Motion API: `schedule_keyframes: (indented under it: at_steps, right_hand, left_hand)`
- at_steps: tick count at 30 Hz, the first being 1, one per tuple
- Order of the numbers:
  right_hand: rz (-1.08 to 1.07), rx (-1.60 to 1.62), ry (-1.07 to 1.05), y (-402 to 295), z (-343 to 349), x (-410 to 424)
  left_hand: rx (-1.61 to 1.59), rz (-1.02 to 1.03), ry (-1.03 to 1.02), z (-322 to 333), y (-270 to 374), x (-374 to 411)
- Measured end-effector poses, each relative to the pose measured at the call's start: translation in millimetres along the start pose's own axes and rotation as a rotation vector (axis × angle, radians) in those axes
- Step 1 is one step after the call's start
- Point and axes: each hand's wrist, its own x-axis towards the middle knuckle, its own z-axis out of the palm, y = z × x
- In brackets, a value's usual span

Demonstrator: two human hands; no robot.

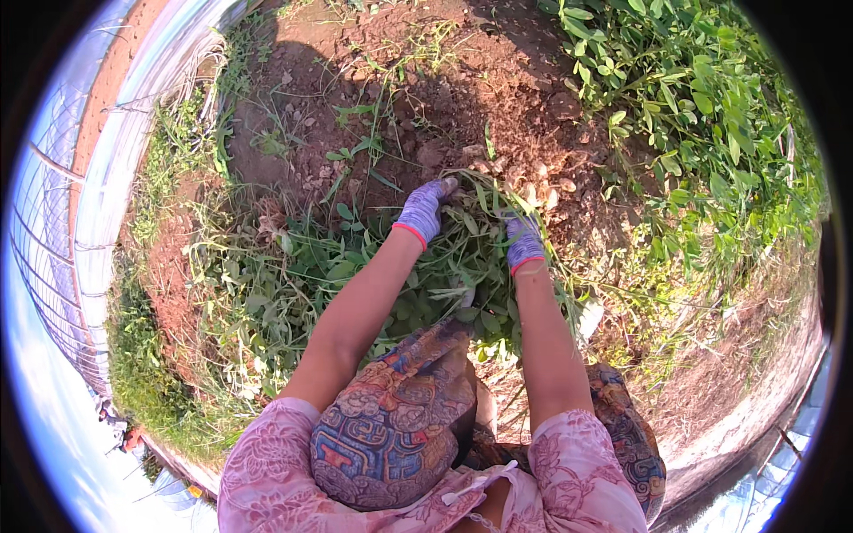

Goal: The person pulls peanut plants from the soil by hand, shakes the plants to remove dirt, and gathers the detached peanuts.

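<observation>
My left hand, in a purple-grey knit glove with a pink-red cuff, has its fingers curled on a bunch of leafy green plants. At the right side of the same bunch, my right hand wears a matching glove and grips among the stems; leaves and stems hide most of its fingers. Just beyond the hands, pale pods that look like peanuts lie at the root end, against the brown soil. A heap of cut or pulled greenery lies to the left, reaching under my left forearm.
Dense leafy plants stand at the right. Grass and weeds run along the left, beside plastic sheeting and a greenhouse frame. My patterned trouser knee is close below the bunch. Dry, straw-strewn ground lies at the lower right.
</observation>
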Motion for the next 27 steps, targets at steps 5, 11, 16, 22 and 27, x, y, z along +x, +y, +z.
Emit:
schedule_keyframes:
  at_steps: [5, 11, 16, 22, 27]
  right_hand:
    - [-0.072, 0.365, 0.006, 39.2, -15.0, -14.2]
    - [-0.03, 1.166, -0.159, 69.8, 1.9, -18.7]
    - [-0.126, 1.198, -0.289, 88.9, -10.4, -3.9]
    - [0.069, 1.519, -0.36, 114.8, -55.5, -5.2]
    - [0.185, 1.064, -0.293, 101.4, -41.9, -26.3]
  left_hand:
    - [0.048, -0.182, -0.028, -13.8, 32.4, -12.6]
    - [1.129, 0.577, 0.234, -23.9, 85.0, -23.7]
    - [2.13, 1.07, -0.045, 10.6, 57.1, -1.7]
    - [0.613, 0.571, 0.573, -56.2, 186.2, 3.9]
    - [1.815, 0.94, -0.099, 2.6, 103.5, -15.6]
